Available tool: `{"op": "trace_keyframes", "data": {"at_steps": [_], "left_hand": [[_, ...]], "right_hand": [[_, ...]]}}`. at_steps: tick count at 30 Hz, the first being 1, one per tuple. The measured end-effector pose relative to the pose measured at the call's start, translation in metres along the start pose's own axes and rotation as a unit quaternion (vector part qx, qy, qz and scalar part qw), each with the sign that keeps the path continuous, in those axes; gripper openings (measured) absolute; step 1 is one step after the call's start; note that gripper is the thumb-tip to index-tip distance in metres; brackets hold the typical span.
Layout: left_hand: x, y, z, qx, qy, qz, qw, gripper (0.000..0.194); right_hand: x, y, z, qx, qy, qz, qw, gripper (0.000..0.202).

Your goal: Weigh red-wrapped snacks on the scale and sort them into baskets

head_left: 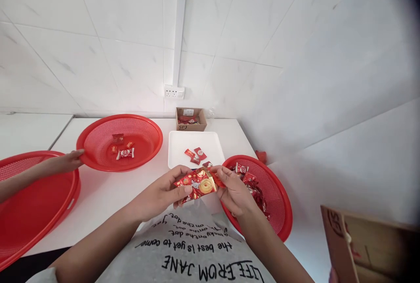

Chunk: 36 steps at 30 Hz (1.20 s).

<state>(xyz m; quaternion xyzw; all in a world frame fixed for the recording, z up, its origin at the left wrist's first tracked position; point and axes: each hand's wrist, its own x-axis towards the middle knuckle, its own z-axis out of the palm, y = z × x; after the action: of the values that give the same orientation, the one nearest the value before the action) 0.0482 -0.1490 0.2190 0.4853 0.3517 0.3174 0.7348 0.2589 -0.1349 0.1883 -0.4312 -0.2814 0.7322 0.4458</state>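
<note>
In front of my body, my left hand (169, 188) pinches a red packet (197, 184) with a round cookie printed on it and a gold sealed end. My right hand (232, 189) closes on the packet's right end, where more red wrapper shows between the fingers; whether that is a separate piece I cannot tell. Just beyond my hands lies a white tray (179, 145) with several small red packets (200, 153). Partly behind my right forearm stands a red plastic basket (280, 206) holding many red wrapped packets (257, 195).
Another person's hand (70, 160) touches the rim of a red basket (151, 130) with several packets inside. A second red basket (29, 200) stands at the left edge. Against the wall is a small cardboard box (190, 127) of red packets. Another open carton (341, 243) is at lower right.
</note>
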Motion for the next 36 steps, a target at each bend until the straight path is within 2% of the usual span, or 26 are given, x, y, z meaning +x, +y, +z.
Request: {"op": "trace_keyframes", "data": {"at_steps": [6, 10, 13, 17, 20, 23, 28, 32, 36], "left_hand": [[0.001, 0.001, 0.004, 0.018, -0.015, 0.003, 1.0, 0.029], [0.003, 0.003, 0.005, 0.026, -0.013, 0.014, 0.999, 0.033], [0.005, 0.004, 0.005, 0.018, -0.003, 0.024, 1.0, 0.036], [0.005, 0.003, 0.005, 0.039, 0.014, 0.033, 0.999, 0.035], [0.005, -0.001, 0.003, 0.084, 0.021, 0.032, 0.996, 0.032], [0.005, -0.005, 0.003, 0.104, 0.024, 0.025, 0.994, 0.032], [0.004, -0.002, 0.006, 0.058, 0.008, 0.021, 0.998, 0.034], [0.002, 0.004, 0.008, 0.037, 0.002, 0.064, 0.997, 0.033], [0.001, 0.001, 0.005, 0.029, -0.003, 0.104, 0.994, 0.031]], "right_hand": [[-0.016, -0.006, 0.002, 0.059, -0.049, 0.032, 0.997, 0.038], [-0.022, -0.007, 0.005, 0.039, -0.049, 0.034, 0.997, 0.024], [-0.023, -0.007, 0.008, -0.001, -0.039, 0.016, 0.999, 0.024], [-0.023, -0.007, 0.013, -0.097, -0.1, -0.022, 0.99, 0.048], [-0.025, -0.009, 0.019, -0.195, -0.126, -0.052, 0.971, 0.045], [-0.029, -0.01, 0.024, -0.248, -0.127, -0.072, 0.958, 0.031], [-0.036, -0.008, 0.024, -0.236, -0.127, -0.094, 0.959, 0.031], [-0.038, -0.003, 0.019, -0.192, -0.104, -0.121, 0.968, 0.032], [-0.038, -0.003, 0.018, -0.181, -0.09, -0.145, 0.969, 0.031]]}}
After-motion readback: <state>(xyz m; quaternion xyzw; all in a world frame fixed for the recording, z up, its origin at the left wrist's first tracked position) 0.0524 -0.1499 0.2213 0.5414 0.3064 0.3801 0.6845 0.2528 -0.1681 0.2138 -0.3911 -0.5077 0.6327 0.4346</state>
